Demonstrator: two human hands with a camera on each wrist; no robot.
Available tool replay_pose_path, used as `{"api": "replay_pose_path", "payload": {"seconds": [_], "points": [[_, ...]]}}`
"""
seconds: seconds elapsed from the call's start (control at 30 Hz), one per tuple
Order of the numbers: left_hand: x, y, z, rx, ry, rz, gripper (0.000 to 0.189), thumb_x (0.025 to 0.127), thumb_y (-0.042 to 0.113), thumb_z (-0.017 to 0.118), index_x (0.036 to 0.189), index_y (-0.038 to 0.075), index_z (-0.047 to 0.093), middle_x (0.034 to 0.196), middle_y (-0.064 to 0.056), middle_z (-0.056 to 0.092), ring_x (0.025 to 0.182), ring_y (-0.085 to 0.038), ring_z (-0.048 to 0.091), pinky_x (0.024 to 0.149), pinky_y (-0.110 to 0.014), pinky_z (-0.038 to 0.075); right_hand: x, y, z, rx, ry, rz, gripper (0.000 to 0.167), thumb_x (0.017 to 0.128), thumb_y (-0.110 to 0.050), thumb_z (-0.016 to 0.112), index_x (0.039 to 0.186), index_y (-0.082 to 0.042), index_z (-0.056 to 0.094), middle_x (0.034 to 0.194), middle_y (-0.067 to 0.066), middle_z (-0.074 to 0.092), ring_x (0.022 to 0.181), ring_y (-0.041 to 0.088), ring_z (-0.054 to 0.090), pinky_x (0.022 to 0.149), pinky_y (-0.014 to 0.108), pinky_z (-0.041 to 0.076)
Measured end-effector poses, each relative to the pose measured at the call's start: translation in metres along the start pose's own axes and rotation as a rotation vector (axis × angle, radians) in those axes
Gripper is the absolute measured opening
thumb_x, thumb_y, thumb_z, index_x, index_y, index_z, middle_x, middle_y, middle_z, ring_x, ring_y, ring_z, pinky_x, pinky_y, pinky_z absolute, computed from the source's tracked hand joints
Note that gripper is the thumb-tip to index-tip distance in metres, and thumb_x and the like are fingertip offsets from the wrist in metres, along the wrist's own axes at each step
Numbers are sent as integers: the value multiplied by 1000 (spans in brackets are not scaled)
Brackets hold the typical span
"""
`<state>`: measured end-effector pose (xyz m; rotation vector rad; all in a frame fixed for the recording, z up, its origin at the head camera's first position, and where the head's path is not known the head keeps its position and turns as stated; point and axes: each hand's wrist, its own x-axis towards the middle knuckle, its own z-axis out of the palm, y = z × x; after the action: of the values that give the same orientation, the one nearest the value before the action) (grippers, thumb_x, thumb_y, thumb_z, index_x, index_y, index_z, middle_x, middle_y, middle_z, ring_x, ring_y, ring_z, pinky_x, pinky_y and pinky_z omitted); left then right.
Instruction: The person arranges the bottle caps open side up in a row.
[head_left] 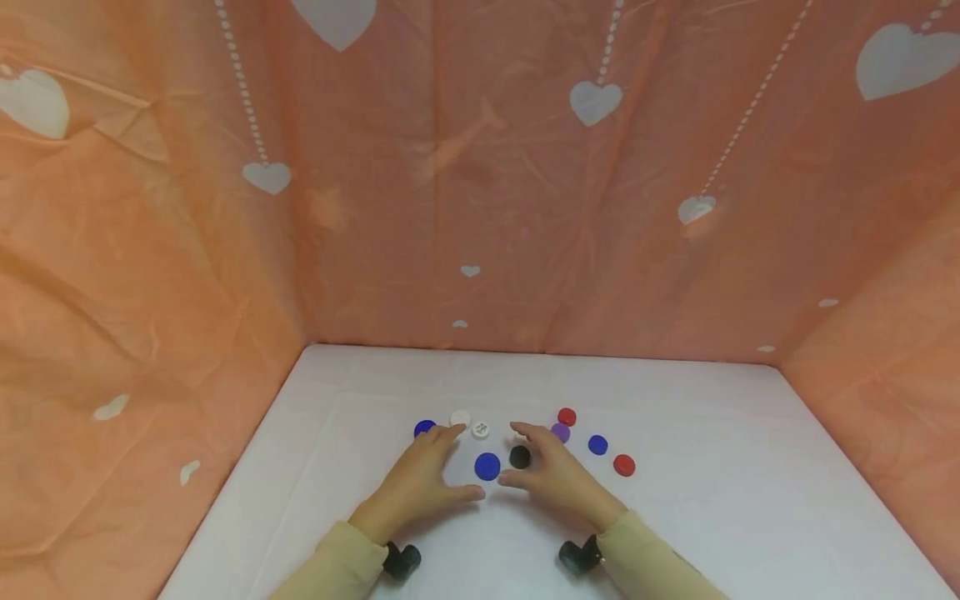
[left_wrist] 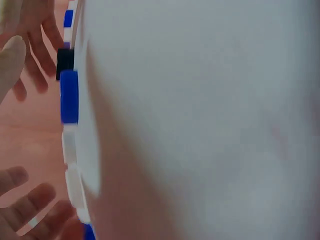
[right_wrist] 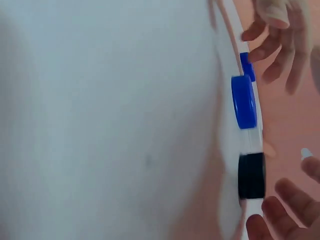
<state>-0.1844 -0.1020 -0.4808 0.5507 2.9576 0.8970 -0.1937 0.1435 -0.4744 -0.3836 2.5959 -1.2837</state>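
Observation:
Several round plastic caps lie on the white table. My left hand point(head_left: 422, 477) hovers with spread, bent fingers and holds nothing. Near its fingertips are a blue cap point(head_left: 425, 427), a plain white cap point(head_left: 460, 417) and a white cap with dark marks point(head_left: 481, 430). Between the two hands sits a larger blue cap point(head_left: 487, 467), which in the left wrist view shows its ridged side. My right hand point(head_left: 558, 479) arches close to a black cap point(head_left: 520, 457), thumb and fingers apart, nothing gripped. In the right wrist view the black cap point(right_wrist: 252, 176) stands clear of the fingertips.
Right of my right hand lie a purple cap point(head_left: 560, 432), a red cap point(head_left: 567, 416), a smaller blue cap point(head_left: 597, 445) and another red cap point(head_left: 624, 465). Orange cloth point(head_left: 510, 208) with white hearts encloses the table point(head_left: 735, 483) at the back and sides.

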Motion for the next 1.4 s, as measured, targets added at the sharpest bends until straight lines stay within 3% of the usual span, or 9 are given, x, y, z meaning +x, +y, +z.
{"api": "replay_pose_path", "payload": {"seconds": [0.17, 0.3, 0.5, 0.6, 0.8, 1.13, 1.4], "points": [[7, 4, 6, -156, -100, -53, 101, 65, 65, 79, 146, 19, 39, 128, -6, 56, 117, -24, 54, 96, -50, 43, 7, 3, 4, 125, -63, 27, 76, 77, -50, 77, 141, -25, 45, 140, 5, 48, 133, 30, 40, 106, 56, 28], [13, 1, 10, -179, -134, -69, 96, 62, 65, 80, 139, 19, 46, 111, 3, 57, 99, -17, 56, 86, -45, 47, 10, 7, 5, 154, -94, 49, 71, 78, -49, 77, 138, -24, 49, 140, 6, 47, 134, 31, 37, 107, 58, 26], [18, 0, 16, -137, -121, -27, 71, 67, 54, 83, 123, 17, 58, 108, 3, 58, 100, -18, 56, 85, -45, 47, 16, 14, 9, 132, -95, 21, 56, 80, -41, 78, 128, -23, 56, 133, 2, 48, 129, 28, 40, 107, 56, 28], [20, 0, 17, -114, -110, -3, 59, 71, 47, 82, 117, 18, 59, 104, 5, 57, 97, -17, 55, 82, -43, 46, 18, 16, 12, 106, -83, -12, 45, 81, -35, 78, 121, -24, 60, 130, 3, 47, 126, 27, 40, 106, 56, 28], [22, 0, 21, -99, -85, 7, 47, 75, 40, 81, 111, 19, 59, 99, 6, 55, 94, -16, 54, 77, -41, 45, 20, 15, 20, 46, -72, 7, 31, 82, -33, 77, 110, -30, 63, 132, 5, 39, 127, 31, 34, 104, 61, 26], [21, -1, 24, -120, -111, -22, 36, 77, 39, 80, 103, 25, 59, 98, 5, 54, 95, -18, 54, 78, -43, 45, 19, 13, 25, 3, -59, 22, 29, 82, -31, 77, 108, -30, 65, 134, 7, 38, 127, 32, 33, 104, 61, 26], [22, 3, 21, -120, -94, -30, 32, 78, 37, 80, 100, 25, 60, 98, 5, 54, 95, -18, 54, 78, -44, 45, 20, 11, 24, 8, -43, 16, 27, 84, -32, 76, 108, -30, 65, 133, 7, 39, 128, 32, 34, 105, 61, 25]]}}
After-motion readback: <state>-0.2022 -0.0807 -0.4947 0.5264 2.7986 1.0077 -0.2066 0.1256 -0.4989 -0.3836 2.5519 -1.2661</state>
